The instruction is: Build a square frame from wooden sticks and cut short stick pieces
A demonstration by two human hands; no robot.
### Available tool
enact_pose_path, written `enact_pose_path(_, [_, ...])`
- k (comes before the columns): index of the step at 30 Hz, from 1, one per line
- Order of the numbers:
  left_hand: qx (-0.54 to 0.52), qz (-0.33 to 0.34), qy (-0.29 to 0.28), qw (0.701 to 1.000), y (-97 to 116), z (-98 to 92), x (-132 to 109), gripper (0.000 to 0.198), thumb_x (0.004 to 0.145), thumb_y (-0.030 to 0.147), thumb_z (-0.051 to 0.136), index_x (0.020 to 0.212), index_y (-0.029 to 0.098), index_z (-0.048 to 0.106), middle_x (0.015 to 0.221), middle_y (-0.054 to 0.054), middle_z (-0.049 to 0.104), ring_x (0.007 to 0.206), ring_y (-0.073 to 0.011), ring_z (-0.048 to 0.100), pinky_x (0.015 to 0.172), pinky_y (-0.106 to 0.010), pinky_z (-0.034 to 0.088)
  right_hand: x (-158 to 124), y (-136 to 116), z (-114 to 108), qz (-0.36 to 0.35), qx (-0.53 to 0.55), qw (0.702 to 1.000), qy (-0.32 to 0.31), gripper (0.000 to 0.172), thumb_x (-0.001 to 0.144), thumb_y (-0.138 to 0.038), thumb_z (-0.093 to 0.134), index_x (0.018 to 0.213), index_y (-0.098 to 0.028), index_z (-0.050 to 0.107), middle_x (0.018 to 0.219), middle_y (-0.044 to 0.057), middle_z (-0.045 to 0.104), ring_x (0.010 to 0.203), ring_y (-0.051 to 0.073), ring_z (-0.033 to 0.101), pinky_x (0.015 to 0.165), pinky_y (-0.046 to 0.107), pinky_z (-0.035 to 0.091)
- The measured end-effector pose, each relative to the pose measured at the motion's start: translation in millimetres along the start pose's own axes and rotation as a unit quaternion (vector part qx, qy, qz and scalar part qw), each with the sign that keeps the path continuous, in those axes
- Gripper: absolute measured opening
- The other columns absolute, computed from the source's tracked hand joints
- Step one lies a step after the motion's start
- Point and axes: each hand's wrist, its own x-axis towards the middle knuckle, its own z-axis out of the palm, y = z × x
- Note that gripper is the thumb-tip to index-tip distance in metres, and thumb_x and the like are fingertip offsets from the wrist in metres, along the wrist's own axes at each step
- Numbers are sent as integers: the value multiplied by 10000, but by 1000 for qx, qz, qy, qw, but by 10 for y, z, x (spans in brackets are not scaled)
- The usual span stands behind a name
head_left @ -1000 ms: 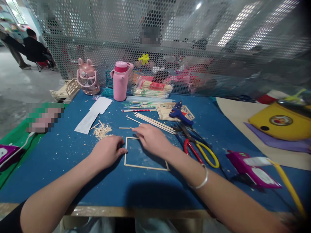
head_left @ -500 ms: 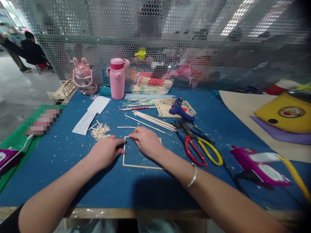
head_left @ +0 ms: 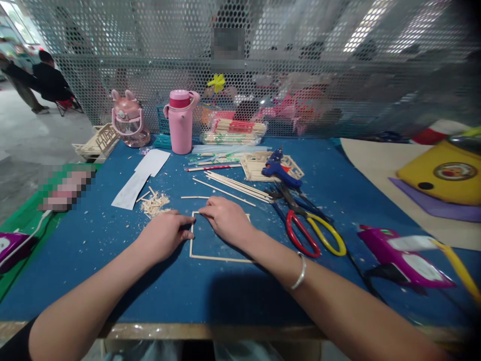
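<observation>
A rectangular frame of thin wooden sticks (head_left: 221,258) lies flat on the blue table top. My left hand (head_left: 165,233) is at its left side, index finger and thumb pressed to the stick near the upper left corner. Beside it, my right hand (head_left: 230,220) has its fingertips pinched on the top stick close to the same corner. The right hand and wrist cover much of the frame's top and right sides. Just beyond my fingers lies a loose short stick (head_left: 194,197). Wood scraps (head_left: 155,202) are heaped near my left hand.
Several long sticks (head_left: 240,186), red-and-yellow-handled scissors (head_left: 300,220) and a blue glue gun (head_left: 280,169) lie beyond my right hand. A purple-and-white device (head_left: 406,260) is at right. A pink bottle (head_left: 181,123) and clear jug (head_left: 130,120) stand by the perforated metal screen (head_left: 150,70).
Both hands keep the same hold at the frame's upper left corner. The view has shifted very slightly; nothing on the table has visibly moved.
</observation>
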Motion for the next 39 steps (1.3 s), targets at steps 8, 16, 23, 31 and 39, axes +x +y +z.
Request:
enact_pose_path(8, [-9,3,6,1000,-39,43,-9,325,816,353,550,1106,233,633,880,-75,628,789,-203,593,723,-291,432,12,-42,-46,4,-1,1000,-27,223,866,-196,483,897,-196,704,821,60,611,796,166,527,654,259,347])
enact_pose_path(16, [-38,34,35,998,-68,-91,-54,224,805,333,563,944,192,668,789,-40,636,695,-167,557,630,-255,388,-210,-104,-402,16,43,996,71,218,843,-196,503,1007,-155,639,951,75,637,881,181,542,765,279,389])
enact_pose_path(23, [-76,166,-67,981,-21,-140,-202,78,772,257,619,787,185,645,745,-1,625,729,-134,552,653,-219,381,-477,-326,-361,-55,121,989,-58,189,783,-311,603,903,-181,670,785,35,618,741,151,545,632,246,363])
enact_pose_path(31, [-65,160,-59,983,1,-26,-163,67,768,217,619,808,192,667,737,-5,625,728,-142,561,648,-222,381,-487,-322,-249,-46,129,987,-87,134,795,-217,569,861,-191,683,778,22,608,731,139,544,621,226,347])
enact_pose_path(39, [-88,112,-55,988,42,5,-154,64,724,164,636,760,185,684,718,-5,630,680,-129,562,623,-212,387,-481,-357,-160,-73,104,990,-59,142,813,-191,546,774,-176,682,732,17,629,705,133,546,620,240,347])
